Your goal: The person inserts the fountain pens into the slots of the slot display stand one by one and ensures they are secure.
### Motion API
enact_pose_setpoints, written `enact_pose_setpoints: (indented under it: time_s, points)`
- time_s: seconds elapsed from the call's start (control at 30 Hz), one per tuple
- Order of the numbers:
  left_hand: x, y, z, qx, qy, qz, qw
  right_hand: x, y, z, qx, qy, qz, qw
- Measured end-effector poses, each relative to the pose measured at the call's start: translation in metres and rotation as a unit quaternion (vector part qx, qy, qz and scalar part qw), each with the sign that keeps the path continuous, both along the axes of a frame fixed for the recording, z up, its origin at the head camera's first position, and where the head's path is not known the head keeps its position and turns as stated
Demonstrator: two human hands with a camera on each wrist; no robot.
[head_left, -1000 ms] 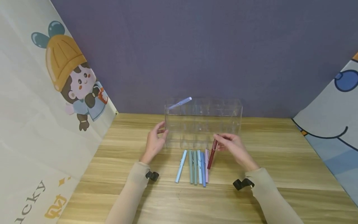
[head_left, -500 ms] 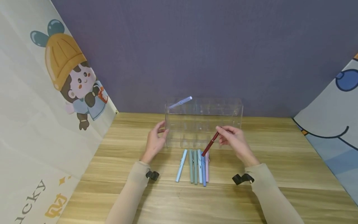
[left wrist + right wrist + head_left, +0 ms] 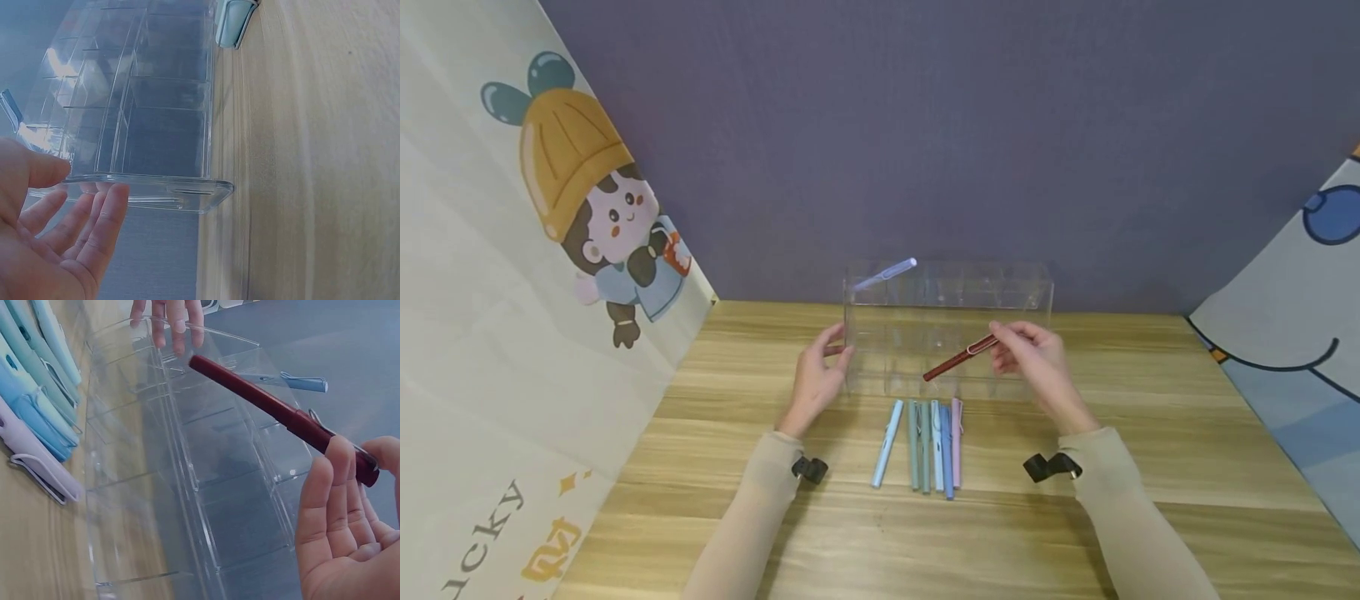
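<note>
In the head view a dark red pen [image 3: 960,357] is pinched near its clip end by my right hand [image 3: 1033,358]. The pen slants over the front of a clear plastic organizer [image 3: 951,321], its far end pointing left. In the right wrist view that pen [image 3: 250,392] is above the organizer's compartments. My left hand [image 3: 817,379] touches the organizer's left side wall, fingers nearly straight, as the left wrist view [image 3: 69,231] also shows. A periwinkle pen [image 3: 887,273] leans in the organizer's back left compartment. Below the organizer lies a row of pens, including a lilac pen [image 3: 957,442].
A light blue pen [image 3: 887,444] lies a little apart, left of green pens [image 3: 919,446] and blue pens [image 3: 947,454] on the wooden table [image 3: 880,542]. Behind the organizer rises a dark grey-blue panel [image 3: 940,133]. Printed panels stand at both sides.
My right hand has raised the dark red pen from beside the lilac pen toward the organizer, tilting it from steep to flatter. The left hand has stayed at the side wall.
</note>
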State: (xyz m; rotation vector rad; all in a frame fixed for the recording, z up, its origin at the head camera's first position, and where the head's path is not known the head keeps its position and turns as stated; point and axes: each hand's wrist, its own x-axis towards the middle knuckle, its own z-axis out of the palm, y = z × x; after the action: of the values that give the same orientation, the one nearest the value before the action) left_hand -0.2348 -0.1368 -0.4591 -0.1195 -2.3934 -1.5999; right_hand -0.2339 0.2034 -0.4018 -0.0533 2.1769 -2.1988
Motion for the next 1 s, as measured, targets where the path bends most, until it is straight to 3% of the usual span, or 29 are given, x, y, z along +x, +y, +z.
enact_pose_setpoints:
  time_s: [0.53, 0.77, 1.0]
  points:
    - [0.0, 0.0, -0.002, 0.006, -0.003, 0.001, 1.0, -0.002, 0.005, 0.014, 0.034, 0.026, -0.001, 0.9991]
    - [0.001, 0.0, -0.001, 0.002, 0.0, -0.002, 1.0, -0.003, 0.005, 0.02, -0.005, 0.026, -0.022, 0.9994]
    - [0.001, 0.0, 0.0, 0.004, 0.0, 0.003, 1.0, -0.006, 0.004, 0.029, -0.038, 0.061, -0.045, 0.9964]
